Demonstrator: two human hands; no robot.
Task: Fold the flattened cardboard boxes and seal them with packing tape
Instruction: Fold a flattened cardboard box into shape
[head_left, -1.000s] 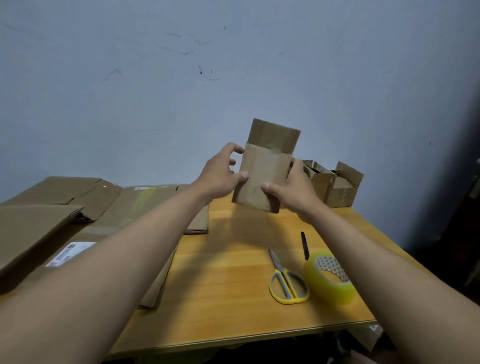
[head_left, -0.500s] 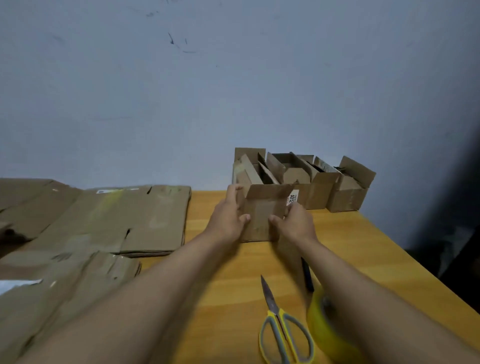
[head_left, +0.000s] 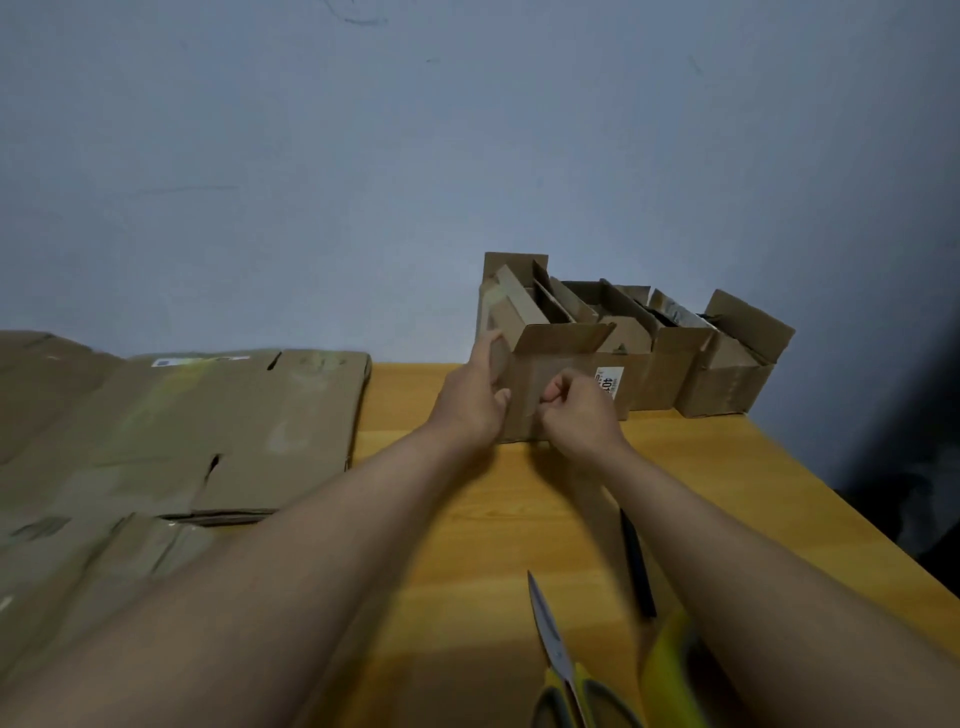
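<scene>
— Two hands are working on one small box (head_left: 550, 387) at the table's (head_left: 727, 467) far edge. Why is it sitting there?

— It seems to be joining the row of folded boxes (head_left: 691, 364) lining up against the wall, touching the nearest one on its right side.

— And the grip?

— The left hand (head_left: 475, 400) is lying flat along the box's left wall, fingers straight, probably steadying it. The right hand (head_left: 576, 410) is curling against the front face, thumb tucked; whether it is pinching a flap or tape end, the picture is too blurred to tell.

— The top flaps?

— They are standing open, so sealing is likely waiting.

— Why are the tools so near?

— The scissors (head_left: 558, 670), tape roll (head_left: 670, 670) and a dark pen (head_left: 636, 564) are lying by the near right edge, within reach. Flattened cardboard (head_left: 208, 431) is covering the left end as stock.
</scene>
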